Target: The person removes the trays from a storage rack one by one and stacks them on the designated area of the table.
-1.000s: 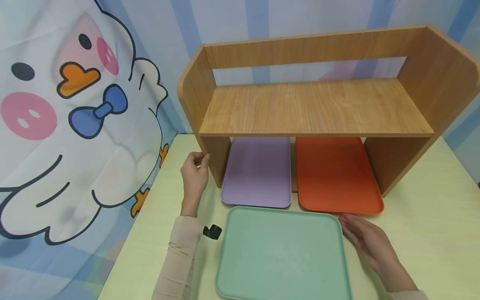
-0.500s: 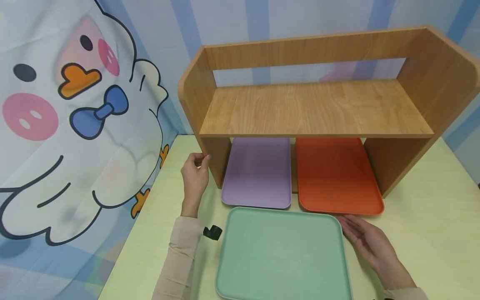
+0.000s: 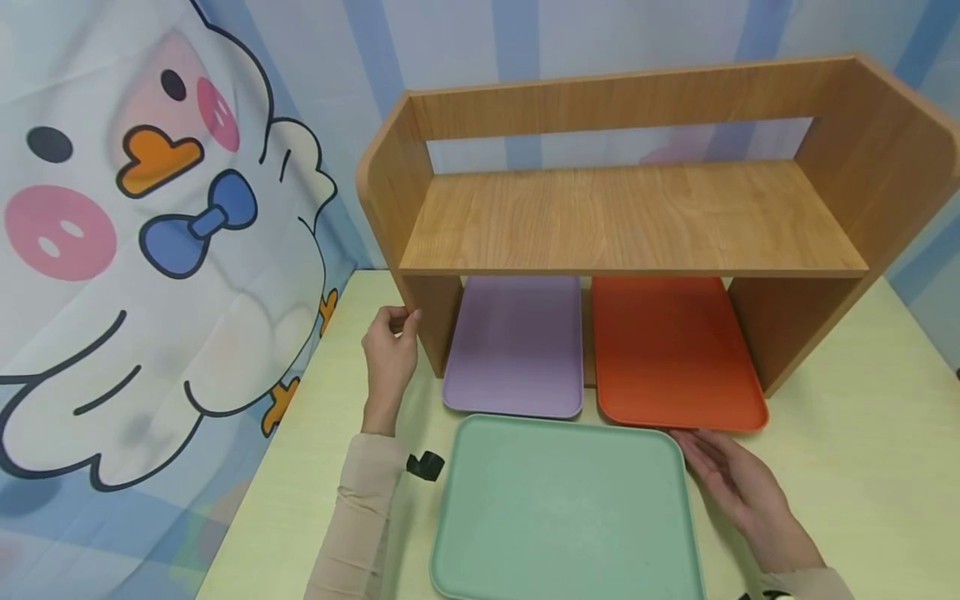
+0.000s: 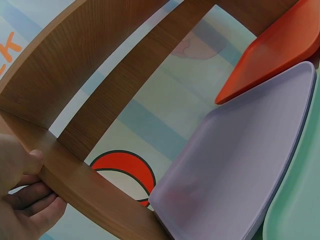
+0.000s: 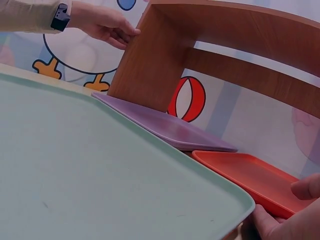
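A small wooden desk shelf (image 3: 630,221) stands on the table. Its left side panel has my left hand (image 3: 390,354) at the front edge, the thumb and curled fingers pinching that edge in the left wrist view. Beneath the shelf board lie a purple tray (image 3: 517,350) and, to its right, an orange-red tray (image 3: 675,358), both jutting out in front. A larger mint-green tray (image 3: 566,508) lies closest to me. By its far right corner is my right hand (image 3: 738,487), fingers extended, tips at the green corner beside the orange-red tray's front edge; the fingertips are partly hidden.
The pale yellow table (image 3: 862,467) carries everything. A printed cloth backdrop (image 3: 187,333) with a cartoon bird hangs at the left and behind the shelf. A black wrist device (image 3: 425,466) sits at the left sleeve.
The right hand's fingertips have slid slightly left and farther in along the green tray's corner. The left hand, shelf and trays stay in place.
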### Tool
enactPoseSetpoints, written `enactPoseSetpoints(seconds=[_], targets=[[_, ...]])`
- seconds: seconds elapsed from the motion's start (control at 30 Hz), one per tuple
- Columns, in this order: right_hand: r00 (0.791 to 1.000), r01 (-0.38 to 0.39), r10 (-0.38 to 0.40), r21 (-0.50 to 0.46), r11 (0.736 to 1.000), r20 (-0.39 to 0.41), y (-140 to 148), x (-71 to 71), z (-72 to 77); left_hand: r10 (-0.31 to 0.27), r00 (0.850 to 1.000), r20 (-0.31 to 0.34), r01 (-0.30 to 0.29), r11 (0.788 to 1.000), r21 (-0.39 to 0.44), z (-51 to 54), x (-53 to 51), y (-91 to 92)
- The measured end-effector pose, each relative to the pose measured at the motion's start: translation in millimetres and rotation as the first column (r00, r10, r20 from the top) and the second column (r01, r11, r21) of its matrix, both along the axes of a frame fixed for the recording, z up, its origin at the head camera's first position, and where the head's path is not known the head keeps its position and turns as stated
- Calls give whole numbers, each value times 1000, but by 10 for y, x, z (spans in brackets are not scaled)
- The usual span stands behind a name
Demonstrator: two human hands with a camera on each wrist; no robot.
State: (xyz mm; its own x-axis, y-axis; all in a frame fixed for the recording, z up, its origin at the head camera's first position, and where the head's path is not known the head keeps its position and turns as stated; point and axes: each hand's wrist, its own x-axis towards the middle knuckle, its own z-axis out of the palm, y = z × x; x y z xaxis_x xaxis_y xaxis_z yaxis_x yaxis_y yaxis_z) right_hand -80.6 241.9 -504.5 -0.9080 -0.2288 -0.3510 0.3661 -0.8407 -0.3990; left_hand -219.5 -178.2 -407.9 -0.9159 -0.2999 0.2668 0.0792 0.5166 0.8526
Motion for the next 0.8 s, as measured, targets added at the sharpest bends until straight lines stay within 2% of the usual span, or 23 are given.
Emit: enactPoseSetpoints(seconds=[0.2, 0.4, 0.63, 0.8], targets=[[1000, 18, -19, -63, 998, -24, -17, -20, -16, 5, 1000, -12, -5, 1000, -1, 2, 12, -3], [998, 56, -53, -72, 996, 38, -41, -51, -15, 10, 1000, -18, -10, 1000, -1, 1, 10, -17], [995, 81, -78, -44, 996, 59, -86, -76, -17, 9, 1000, -18, -9, 1000, 4, 0, 9, -19], [993, 79, -81, 25, 997, 81, -112, -96, -18, 1, 1000, -18, -1, 1000, 7, -2, 4, -1]])
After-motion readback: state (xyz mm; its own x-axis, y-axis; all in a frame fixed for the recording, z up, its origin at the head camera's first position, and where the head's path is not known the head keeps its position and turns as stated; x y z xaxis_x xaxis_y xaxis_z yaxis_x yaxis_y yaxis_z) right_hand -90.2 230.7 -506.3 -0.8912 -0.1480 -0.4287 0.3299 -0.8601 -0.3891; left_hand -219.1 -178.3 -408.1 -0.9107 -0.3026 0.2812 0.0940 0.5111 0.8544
